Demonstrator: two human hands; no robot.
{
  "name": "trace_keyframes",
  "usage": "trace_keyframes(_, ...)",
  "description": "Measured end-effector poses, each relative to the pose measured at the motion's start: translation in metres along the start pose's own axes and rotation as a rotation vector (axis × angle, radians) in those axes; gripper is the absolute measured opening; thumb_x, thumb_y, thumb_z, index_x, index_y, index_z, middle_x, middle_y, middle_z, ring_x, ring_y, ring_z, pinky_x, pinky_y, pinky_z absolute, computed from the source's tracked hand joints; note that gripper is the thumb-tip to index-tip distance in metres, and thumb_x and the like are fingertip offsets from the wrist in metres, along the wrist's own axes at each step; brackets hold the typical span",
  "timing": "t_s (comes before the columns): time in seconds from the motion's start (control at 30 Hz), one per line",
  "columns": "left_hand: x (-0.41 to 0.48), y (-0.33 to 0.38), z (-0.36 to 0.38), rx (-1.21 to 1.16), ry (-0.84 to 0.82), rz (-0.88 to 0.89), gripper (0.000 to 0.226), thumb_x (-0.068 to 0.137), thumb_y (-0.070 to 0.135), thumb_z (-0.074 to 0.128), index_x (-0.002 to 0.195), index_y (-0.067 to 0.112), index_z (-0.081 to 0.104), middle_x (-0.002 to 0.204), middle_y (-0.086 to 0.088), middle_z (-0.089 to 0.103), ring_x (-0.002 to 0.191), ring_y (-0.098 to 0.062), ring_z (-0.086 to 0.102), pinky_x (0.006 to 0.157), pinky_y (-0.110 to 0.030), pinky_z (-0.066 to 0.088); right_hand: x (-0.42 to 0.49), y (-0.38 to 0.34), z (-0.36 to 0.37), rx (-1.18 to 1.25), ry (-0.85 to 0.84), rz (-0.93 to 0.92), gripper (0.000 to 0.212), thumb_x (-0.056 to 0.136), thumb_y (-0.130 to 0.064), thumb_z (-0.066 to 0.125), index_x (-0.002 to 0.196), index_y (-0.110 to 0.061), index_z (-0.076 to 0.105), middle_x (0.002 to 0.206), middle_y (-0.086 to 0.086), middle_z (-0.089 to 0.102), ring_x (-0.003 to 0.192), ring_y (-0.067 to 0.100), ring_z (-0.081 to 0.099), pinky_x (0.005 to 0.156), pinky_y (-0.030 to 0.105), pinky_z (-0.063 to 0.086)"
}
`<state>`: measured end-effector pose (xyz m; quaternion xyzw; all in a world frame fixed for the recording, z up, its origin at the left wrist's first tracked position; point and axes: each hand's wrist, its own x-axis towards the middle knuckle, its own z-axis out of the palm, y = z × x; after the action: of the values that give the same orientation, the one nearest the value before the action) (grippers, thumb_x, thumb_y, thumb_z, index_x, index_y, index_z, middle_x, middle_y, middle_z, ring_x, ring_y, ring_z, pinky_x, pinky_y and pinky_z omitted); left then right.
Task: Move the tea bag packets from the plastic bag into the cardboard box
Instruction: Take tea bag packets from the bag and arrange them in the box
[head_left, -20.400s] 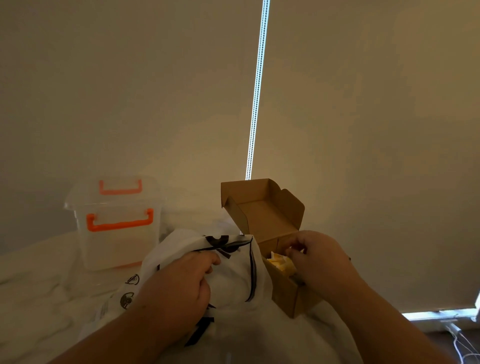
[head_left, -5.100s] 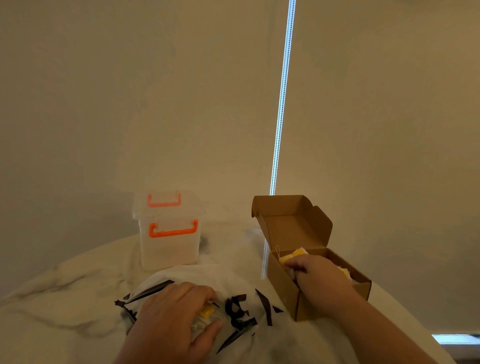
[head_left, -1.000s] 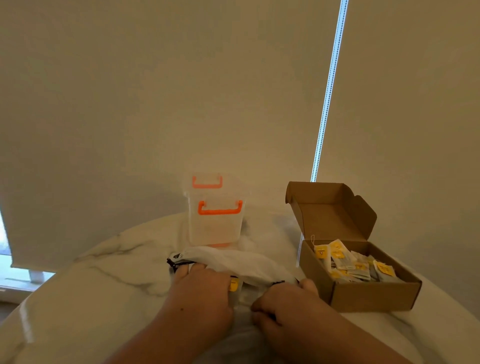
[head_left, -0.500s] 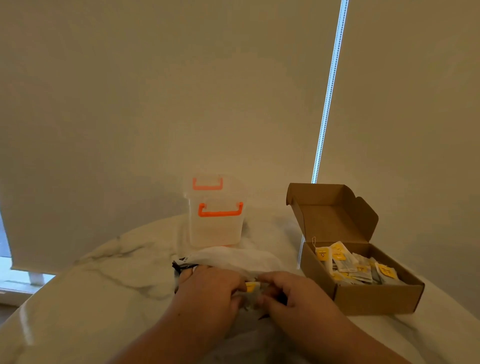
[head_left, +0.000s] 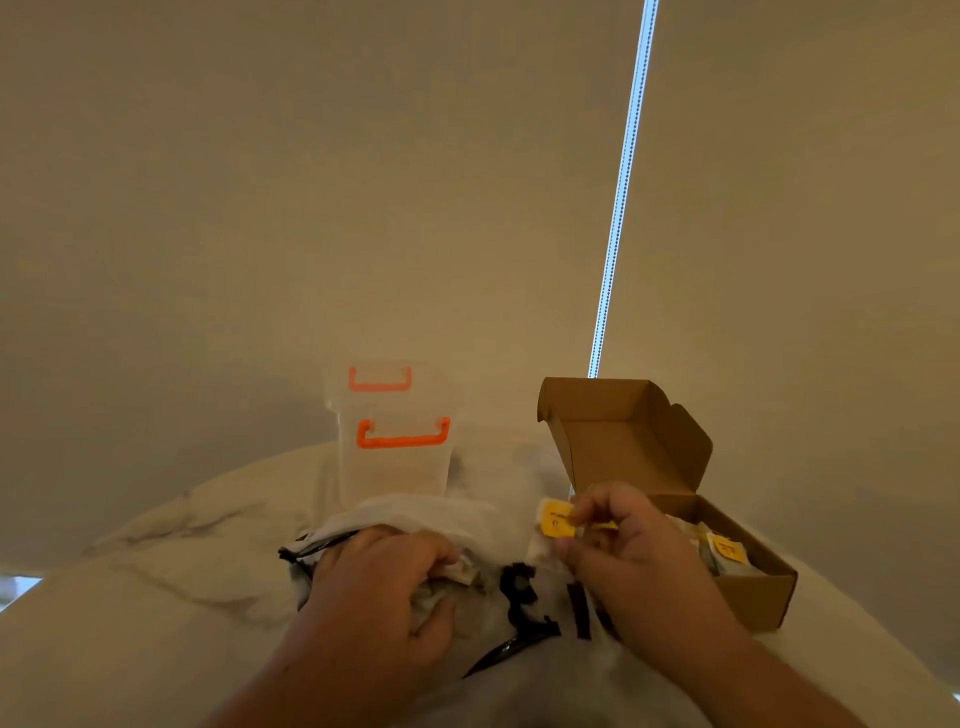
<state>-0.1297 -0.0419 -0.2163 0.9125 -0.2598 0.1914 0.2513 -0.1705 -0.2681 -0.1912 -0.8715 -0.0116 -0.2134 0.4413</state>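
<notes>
The right hand (head_left: 628, 545) pinched a yellow-labelled tea bag packet (head_left: 557, 522) between thumb and fingers, just beside the open cardboard box (head_left: 748, 597) on its right, which held more packets (head_left: 724, 550). The left hand (head_left: 384, 577) gripped the white plastic bag (head_left: 498, 525) beneath both hands.

Item count: one white plastic bag (head_left: 519, 525) with black print; one open cardboard box (head_left: 748, 597); one clear storage bin (head_left: 395, 467) — two orange handles; two hands — left hand (head_left: 384, 577), right hand (head_left: 623, 540). Tea bag packets: one pinched packet (head_left: 557, 522); those in the box overlap, count indeterminate.
</notes>
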Motion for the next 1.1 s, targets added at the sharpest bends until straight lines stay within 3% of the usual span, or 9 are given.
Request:
trace_keyframes(0.23,-0.001,0.001,0.003,0.007,-0.035,-0.025,0.018,0.078,0.058,0.05,0.092,0.058,0.039,0.101,0.037,0.044,0.108,0.004,0.037,0.101,-0.029,0.032,0.029,0.041,-0.064,-0.253,0.387,0.16,0.007,0.09,-0.02,0.066,0.088,-0.027,0.066,0.088,-0.007,0.065,0.08,0.011,0.06,0.056,0.022,0.042)
trace_keyframes(0.37,0.0,0.0,0.005,0.02,-0.047,-0.036,0.031,0.076,0.058,0.045,0.107,0.055,0.047,0.104,0.034,0.049,0.112,0.003,0.037,0.1,-0.029,0.031,0.042,0.065,-0.061,-0.731,0.13,0.378,0.012,0.094,-0.037,0.052,0.097,-0.034,0.064,0.092,-0.008,0.059,0.087,0.016,0.053,0.088,0.036,0.041)
trace_keyframes(0.43,0.001,-0.001,0.005,0.033,-0.057,-0.035,0.039,0.078,0.054,0.043,0.115,0.05,0.052,0.105,0.033,0.049,0.114,0.003,0.038,0.099,-0.029,0.032,0.045,0.067,-0.06,-0.871,0.079,0.436,0.023,0.095,-0.042,0.042,0.092,-0.033,0.063,0.095,-0.009,0.061,0.09,0.018,0.051,0.091,0.039,0.032)
trace_keyframes(0.6,0.0,0.001,0.002,0.069,-0.024,-0.037,0.036,0.092,0.042,0.044,0.126,0.042,0.055,0.119,0.026,0.053,0.118,-0.001,0.041,0.101,-0.022,0.035,0.042,0.063,-0.06,-0.844,0.122,0.392,0.025,0.092,-0.044,0.043,0.107,-0.042,0.063,0.117,-0.006,0.057,0.11,0.022,0.048,0.097,0.045,0.033)
trace_keyframes(0.7,-0.001,0.002,0.003,0.091,-0.027,-0.055,0.042,0.098,0.034,0.043,0.139,0.04,0.045,0.135,0.021,0.049,0.127,-0.004,0.037,0.106,-0.021,0.03,0.034,0.044,-0.049,-0.658,0.202,0.128,0.023,0.095,-0.036,0.052,0.114,-0.037,0.063,0.118,-0.006,0.058,0.103,0.014,0.052,0.091,0.036,0.043)
trace_keyframes(0.8,0.003,-0.002,0.008,0.124,-0.076,-0.074,0.053,0.1,0.034,0.037,0.151,0.04,0.021,0.145,0.017,0.041,0.132,-0.009,0.033,0.11,-0.027,0.03,0.01,0.001,-0.029,-0.462,0.061,-0.145,0.022,0.096,-0.028,0.055,0.097,-0.05,0.054,0.099,-0.023,0.053,0.093,0.001,0.053,0.071,0.009,0.039)
trace_keyframes(0.87,0.005,-0.005,0.011,0.158,-0.107,-0.073,0.058,0.1,0.034,0.036,0.152,0.041,0.012,0.143,0.016,0.041,0.131,-0.011,0.035,0.109,-0.029,0.031,-0.008,-0.03,-0.009,-0.453,-0.161,-0.278,0.026,0.099,-0.028,0.051,0.104,-0.053,0.057,0.106,-0.03,0.054,0.106,-0.002,0.052,0.084,0.008,0.041)
trace_keyframes(0.97,0.005,-0.005,0.014,0.198,-0.116,-0.073,0.056,0.099,0.038,0.036,0.151,0.042,0.014,0.14,0.019,0.044,0.13,-0.01,0.037,0.107,-0.033,0.031,-0.016,-0.041,0.022,-0.619,-0.426,-0.352,0.032,0.1,-0.036,0.044,0.129,-0.043,0.056,0.121,-0.021,0.058,0.113,0.001,0.047,0.103,0.026,0.031)
trace_keyframes(1.1,0.006,0.006,0.021,0.199,-0.145,-0.101,0.044,0.095,0.044,0.041,0.137,0.043,0.03,0.127,0.02,0.053,0.126,-0.01,0.038,0.103,-0.037,0.026,-0.011,-0.021,0.038,-0.908,-0.541,-0.305,0.036,0.098,-0.043,0.036,0.101,-0.026,0.067,0.098,-0.007,0.065,0.101,0.014,0.051,0.098,0.04,0.022)
